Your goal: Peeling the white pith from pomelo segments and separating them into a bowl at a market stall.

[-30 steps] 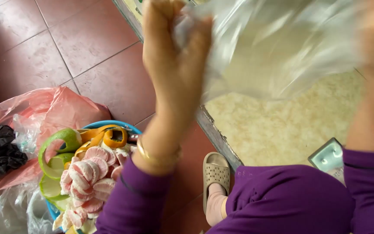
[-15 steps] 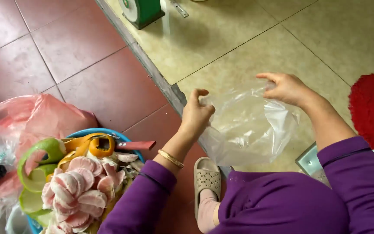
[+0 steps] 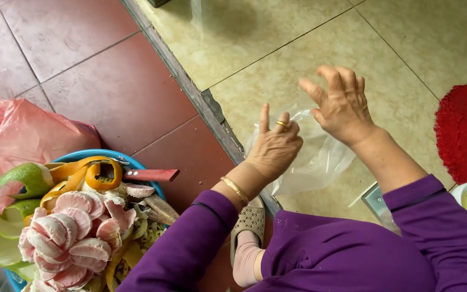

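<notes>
While the clear plastic bag (image 3: 312, 162) is lying crumpled on the tiled floor (image 3: 277, 59), the left hand (image 3: 274, 146) is pinching its edge and the right hand (image 3: 341, 105) is hovering released above it. Nothing is going in yet; peeled pomelo segments (image 3: 68, 232) are waiting in the blue basin (image 3: 104, 157). Whether the bag's mouth is open is hard to tell.

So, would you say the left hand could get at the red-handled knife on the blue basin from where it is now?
Probably yes. The left hand is pinching the clear plastic bag, but nothing lies between it and the knife handle, which sticks out over the blue basin rim toward it. It would have to release the bag first.
</notes>
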